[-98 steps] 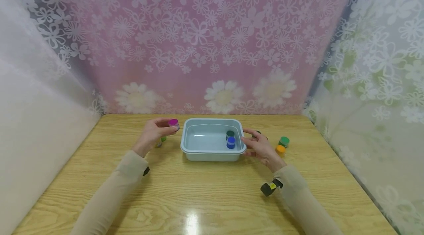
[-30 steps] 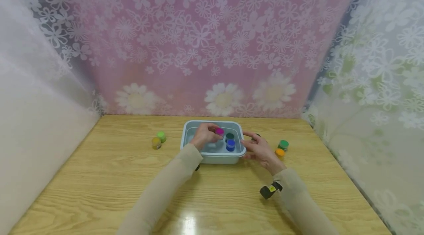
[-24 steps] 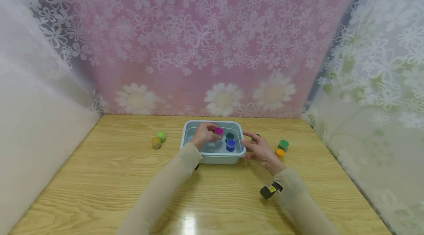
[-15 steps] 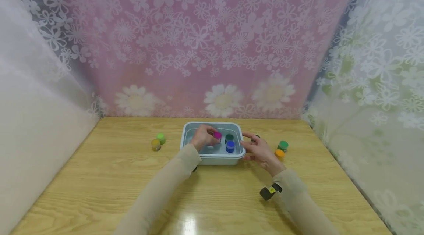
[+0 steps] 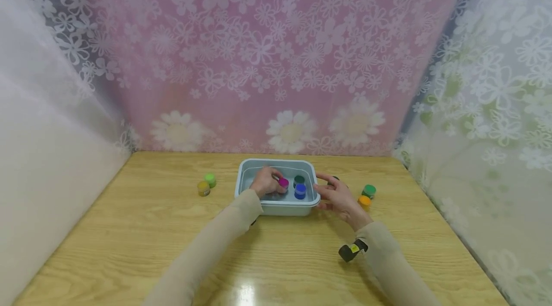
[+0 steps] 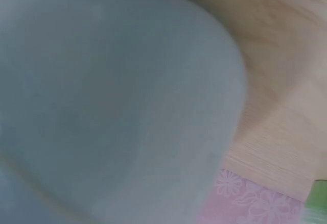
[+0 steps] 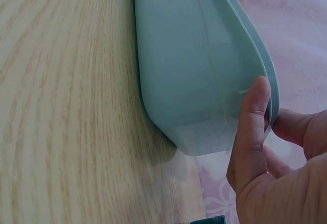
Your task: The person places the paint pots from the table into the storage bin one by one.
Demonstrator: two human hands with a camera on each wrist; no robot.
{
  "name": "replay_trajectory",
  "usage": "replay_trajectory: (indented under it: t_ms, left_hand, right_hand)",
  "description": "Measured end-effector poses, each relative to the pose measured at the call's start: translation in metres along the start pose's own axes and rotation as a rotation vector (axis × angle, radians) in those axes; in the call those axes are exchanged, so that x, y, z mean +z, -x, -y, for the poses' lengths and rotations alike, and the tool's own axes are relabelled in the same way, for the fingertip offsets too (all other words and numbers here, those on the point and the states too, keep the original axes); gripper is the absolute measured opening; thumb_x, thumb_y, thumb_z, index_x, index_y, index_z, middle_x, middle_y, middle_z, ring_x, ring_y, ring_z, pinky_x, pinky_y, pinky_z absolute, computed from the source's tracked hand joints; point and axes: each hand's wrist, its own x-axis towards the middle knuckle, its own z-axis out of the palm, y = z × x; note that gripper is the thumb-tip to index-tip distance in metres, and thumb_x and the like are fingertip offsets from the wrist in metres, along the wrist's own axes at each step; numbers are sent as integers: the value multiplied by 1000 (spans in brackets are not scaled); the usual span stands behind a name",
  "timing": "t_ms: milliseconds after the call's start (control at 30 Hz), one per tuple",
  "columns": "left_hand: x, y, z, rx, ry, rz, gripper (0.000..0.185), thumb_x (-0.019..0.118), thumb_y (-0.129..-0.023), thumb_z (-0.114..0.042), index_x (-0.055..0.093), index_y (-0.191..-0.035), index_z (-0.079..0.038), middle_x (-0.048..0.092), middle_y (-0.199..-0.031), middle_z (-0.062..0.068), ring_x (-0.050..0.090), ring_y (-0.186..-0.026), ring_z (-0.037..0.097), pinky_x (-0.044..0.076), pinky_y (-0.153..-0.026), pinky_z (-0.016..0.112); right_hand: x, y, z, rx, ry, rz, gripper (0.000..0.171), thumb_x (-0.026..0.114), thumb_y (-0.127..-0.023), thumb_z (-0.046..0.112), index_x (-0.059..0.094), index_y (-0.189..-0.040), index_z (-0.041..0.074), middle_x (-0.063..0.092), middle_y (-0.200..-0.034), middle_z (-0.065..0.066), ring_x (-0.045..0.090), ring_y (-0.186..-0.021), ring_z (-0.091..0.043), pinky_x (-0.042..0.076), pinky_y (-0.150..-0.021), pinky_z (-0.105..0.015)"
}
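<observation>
In the head view, a pale blue plastic tub [image 5: 284, 211] stands mid-table. My left hand [image 5: 266, 182] reaches down inside it and pinches a small paint jar with a magenta lid [image 5: 283, 183] low in the tub. To the right of that jar sit a dark green jar [image 5: 299, 181] and a blue jar [image 5: 300, 191]. My right hand [image 5: 340, 199] holds the tub's right end. In the right wrist view, the thumb and fingers of this hand [image 7: 281, 183] pinch the tub's rim [image 7: 258, 43]. The left wrist view shows the tub wall [image 6: 117, 96], not the hand.
Left of the tub, a light green jar [image 5: 210, 180] and a yellow jar [image 5: 203, 188] stand on the wooden table [image 5: 276, 253]. At right are a green jar [image 5: 369, 191], an orange jar [image 5: 364, 202] and a dark jar [image 5: 333, 180] partly behind my right hand.
My left hand has carried the magenta-lidded jar from left of the tub to inside it, then lowered it towards the bottom. The right hand has stayed at the tub's right end.
</observation>
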Motion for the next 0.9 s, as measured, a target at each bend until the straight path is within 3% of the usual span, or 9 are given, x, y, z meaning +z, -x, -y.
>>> replay_trajectory:
  t_ms: [200,400,567,900]
  left_hand:
    - [2,-1,1,-35,110,38,46,79,-72,14,65,-115,5,65,-92,18,66,-58,18,63,-62,32]
    - [4,-3,2,-31,79,40,39,76,-78,9,65,-115,4,67,-93,18,70,-70,23,62,-64,29]
    - [5,-6,2,10,32,55,43,71,-81,10,64,-122,2,67,-106,21,70,-82,25,62,-72,30]
    - [5,-9,0,11,22,95,54,64,-81,16,57,-133,1,65,-115,21,68,-87,23,61,-81,35]
  right_hand:
    - [1,0,0,6,6,-9,59,63,-97,21,38,-150,17,53,-137,-26,67,-100,-24,61,-68,-25]
    - [2,-1,1,-2,8,-16,57,62,-98,19,38,-150,17,53,-136,-27,67,-98,-23,61,-66,-24]
    - [2,-1,0,-4,12,-13,58,62,-98,19,38,-150,17,54,-136,-27,67,-100,-25,61,-66,-25]
    - [2,-1,1,-2,14,-22,58,64,-97,21,39,-150,18,54,-136,-27,67,-101,-25,62,-69,-27]
